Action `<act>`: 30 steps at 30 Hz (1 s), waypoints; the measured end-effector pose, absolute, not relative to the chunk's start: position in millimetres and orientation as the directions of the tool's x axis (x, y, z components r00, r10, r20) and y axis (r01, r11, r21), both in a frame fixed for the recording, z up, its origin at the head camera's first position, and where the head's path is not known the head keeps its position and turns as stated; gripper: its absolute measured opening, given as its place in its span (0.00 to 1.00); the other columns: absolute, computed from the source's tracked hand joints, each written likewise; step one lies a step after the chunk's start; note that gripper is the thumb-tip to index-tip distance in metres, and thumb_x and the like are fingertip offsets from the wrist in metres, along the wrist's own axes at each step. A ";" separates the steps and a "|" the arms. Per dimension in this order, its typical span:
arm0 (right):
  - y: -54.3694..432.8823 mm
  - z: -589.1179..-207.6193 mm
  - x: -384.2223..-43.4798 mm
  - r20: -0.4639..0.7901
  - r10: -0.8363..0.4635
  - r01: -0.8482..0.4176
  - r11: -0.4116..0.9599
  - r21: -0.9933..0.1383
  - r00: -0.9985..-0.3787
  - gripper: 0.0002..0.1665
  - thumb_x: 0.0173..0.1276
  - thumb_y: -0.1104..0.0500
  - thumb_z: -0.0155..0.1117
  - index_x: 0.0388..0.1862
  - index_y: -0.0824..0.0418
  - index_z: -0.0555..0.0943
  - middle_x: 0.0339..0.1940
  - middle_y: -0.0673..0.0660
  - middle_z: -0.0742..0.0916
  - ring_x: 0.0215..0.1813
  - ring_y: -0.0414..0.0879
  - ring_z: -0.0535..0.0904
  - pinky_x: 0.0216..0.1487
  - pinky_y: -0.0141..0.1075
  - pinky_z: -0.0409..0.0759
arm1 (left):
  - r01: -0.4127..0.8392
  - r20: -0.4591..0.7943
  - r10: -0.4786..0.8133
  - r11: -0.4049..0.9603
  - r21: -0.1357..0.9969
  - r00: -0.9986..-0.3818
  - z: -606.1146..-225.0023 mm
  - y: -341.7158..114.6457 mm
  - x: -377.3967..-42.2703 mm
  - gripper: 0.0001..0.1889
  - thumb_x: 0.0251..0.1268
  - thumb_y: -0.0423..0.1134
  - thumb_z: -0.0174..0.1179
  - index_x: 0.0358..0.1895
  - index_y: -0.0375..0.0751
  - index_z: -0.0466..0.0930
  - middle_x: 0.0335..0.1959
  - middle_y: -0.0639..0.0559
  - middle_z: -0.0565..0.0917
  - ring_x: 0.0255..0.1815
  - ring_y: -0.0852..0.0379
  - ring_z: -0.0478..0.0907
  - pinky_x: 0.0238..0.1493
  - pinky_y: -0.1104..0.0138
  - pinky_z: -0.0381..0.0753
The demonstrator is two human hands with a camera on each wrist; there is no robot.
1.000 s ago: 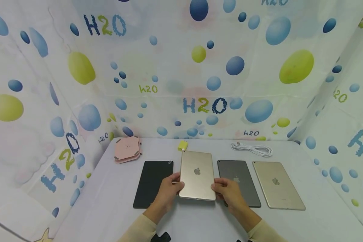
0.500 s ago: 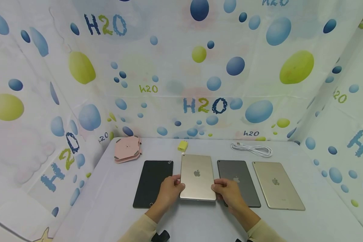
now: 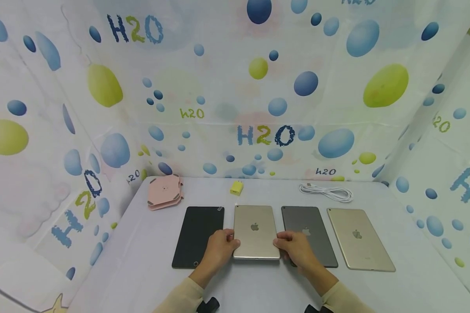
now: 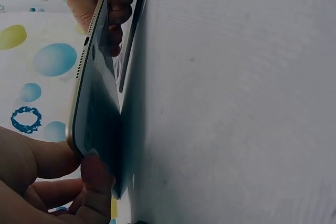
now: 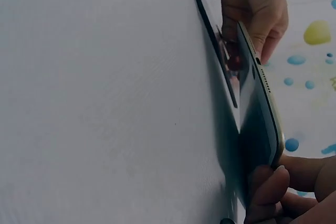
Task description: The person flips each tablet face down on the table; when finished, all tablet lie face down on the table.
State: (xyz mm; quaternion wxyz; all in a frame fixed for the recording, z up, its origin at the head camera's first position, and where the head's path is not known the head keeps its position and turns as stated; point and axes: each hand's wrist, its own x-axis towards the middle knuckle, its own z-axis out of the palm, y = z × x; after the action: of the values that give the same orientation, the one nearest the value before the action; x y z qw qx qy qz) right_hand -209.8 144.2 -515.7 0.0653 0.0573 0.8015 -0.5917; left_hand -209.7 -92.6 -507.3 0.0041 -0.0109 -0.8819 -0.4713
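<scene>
A gold tablet (image 3: 254,237) with an apple logo on its back is between both hands in the head view, screen side down. Its near edge, with the charging port, is raised off the white table; the far edge appears to meet the cloth. My left hand (image 3: 219,245) pinches the left side near the lower corner, thumb on the back and fingers beneath. On the opposite side my right hand (image 3: 297,248) pinches the tablet the same way. The left wrist view shows the dark screen (image 4: 100,103) tilted over the table, with the left hand's fingers (image 4: 95,182) under the edge.
A black tablet (image 3: 196,234) lies left, partly behind the left hand. To the right are a grey tablet (image 3: 313,226) and a second gold tablet (image 3: 362,243). Farther back sit a pink folded stand (image 3: 164,191), a yellow plug adapter (image 3: 236,188) and a coiled white cable (image 3: 329,192).
Both hands have lowered the gold tablet's far edge toward the table, so it lies flatter and more of the yellow adapter's surroundings show. The grips are unchanged.
</scene>
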 end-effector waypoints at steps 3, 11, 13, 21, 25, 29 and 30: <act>144.1 -515.0 -210.6 -0.135 -0.010 0.123 0.343 -0.931 -0.991 0.14 0.66 0.64 0.69 0.49 0.71 0.85 0.32 0.55 0.87 0.28 0.45 0.78 0.24 0.32 0.77 | 0.018 0.009 0.018 0.575 0.818 -1.000 -507.1 -92.4 -209.3 0.17 0.60 0.29 0.66 0.52 0.25 0.84 0.27 0.52 0.78 0.30 0.57 0.72 0.26 0.69 0.70; 143.3 -518.4 -213.0 -0.121 -0.044 0.090 0.440 -0.893 -0.992 0.16 0.66 0.64 0.68 0.51 0.71 0.84 0.33 0.55 0.87 0.30 0.44 0.81 0.28 0.35 0.82 | 0.026 -0.007 0.050 0.622 0.783 -0.999 -507.9 -92.7 -207.6 0.02 0.59 0.28 0.65 0.34 0.34 0.82 0.21 0.54 0.73 0.22 0.60 0.69 0.19 0.71 0.63; 143.0 -519.0 -213.8 -0.125 -0.053 0.086 0.466 -0.881 -0.991 0.16 0.67 0.64 0.68 0.51 0.70 0.84 0.33 0.55 0.87 0.30 0.44 0.81 0.28 0.35 0.83 | 0.030 -0.009 0.057 0.637 0.770 -0.998 -508.7 -92.9 -208.0 0.02 0.59 0.28 0.64 0.31 0.36 0.81 0.20 0.54 0.72 0.22 0.60 0.69 0.18 0.71 0.62; 142.4 -517.4 -216.8 -0.076 -0.131 -0.014 0.579 -0.815 -0.989 0.10 0.66 0.64 0.67 0.44 0.68 0.86 0.24 0.51 0.84 0.25 0.42 0.78 0.24 0.32 0.79 | 0.052 0.003 0.074 0.676 0.735 -0.997 -510.9 -93.7 -211.8 0.07 0.61 0.29 0.62 0.26 0.39 0.77 0.20 0.54 0.72 0.24 0.59 0.69 0.19 0.71 0.63; 141.9 -517.1 -216.4 -0.069 -0.159 -0.046 0.621 -0.782 -0.985 0.03 0.66 0.64 0.67 0.36 0.63 0.86 0.19 0.49 0.82 0.21 0.41 0.77 0.20 0.32 0.75 | 0.070 0.005 0.097 0.678 0.731 -0.995 -510.6 -93.7 -211.3 0.10 0.61 0.29 0.60 0.22 0.40 0.75 0.17 0.54 0.70 0.22 0.59 0.68 0.18 0.71 0.62; 141.9 -519.1 -216.5 -0.060 -0.171 -0.066 0.647 -0.759 -0.983 0.05 0.66 0.63 0.67 0.29 0.60 0.84 0.16 0.49 0.80 0.19 0.41 0.75 0.18 0.31 0.71 | 0.087 0.004 0.121 0.683 0.725 -0.993 -510.6 -93.9 -209.5 0.11 0.62 0.29 0.60 0.22 0.40 0.74 0.16 0.53 0.71 0.20 0.59 0.69 0.16 0.71 0.62; 141.7 -519.6 -216.5 -0.058 -0.171 -0.068 0.651 -0.756 -0.984 0.05 0.66 0.64 0.67 0.29 0.60 0.84 0.16 0.49 0.80 0.19 0.41 0.75 0.18 0.31 0.71 | 0.090 0.004 0.126 0.686 0.722 -0.992 -510.8 -94.0 -209.5 0.11 0.62 0.29 0.60 0.21 0.40 0.74 0.16 0.53 0.71 0.20 0.59 0.69 0.16 0.71 0.62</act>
State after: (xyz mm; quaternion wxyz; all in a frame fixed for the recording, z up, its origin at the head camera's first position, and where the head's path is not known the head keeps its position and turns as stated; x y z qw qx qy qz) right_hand -216.5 141.7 -519.6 0.0622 -0.0661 0.9063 -0.4128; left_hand -209.5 -94.0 -510.8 -0.0228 -0.0589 -0.9179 -0.3918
